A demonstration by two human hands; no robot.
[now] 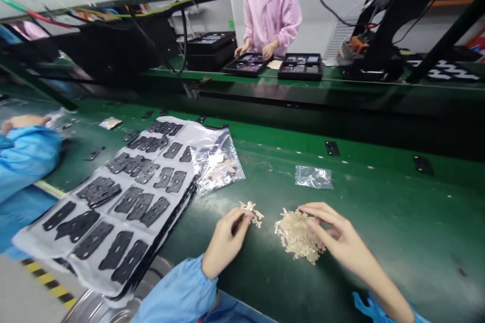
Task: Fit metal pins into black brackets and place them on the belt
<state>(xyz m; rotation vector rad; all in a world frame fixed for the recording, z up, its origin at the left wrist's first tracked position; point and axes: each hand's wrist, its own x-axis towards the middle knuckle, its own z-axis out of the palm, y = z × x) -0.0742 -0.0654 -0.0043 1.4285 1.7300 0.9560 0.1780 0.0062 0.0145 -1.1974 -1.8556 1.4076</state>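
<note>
My left hand is closed, with thumb and forefinger pinched together at the edge of a small cluster of flat beige pieces. Whatever may be between those fingertips is too small to make out. To the right lies a larger heap of the same thin, irregular beige pieces on the green table. My right hand rests against the right side of this heap, thumb and forefinger apart and the other fingers curled under, partly hidden.
At left, a white compartmented tray holds rows of black plates. A clear bag of beige pieces overlaps its corner. Beyond the heap lies a small clear bag. Another person's blue sleeve is far left; a pink-clad person works opposite.
</note>
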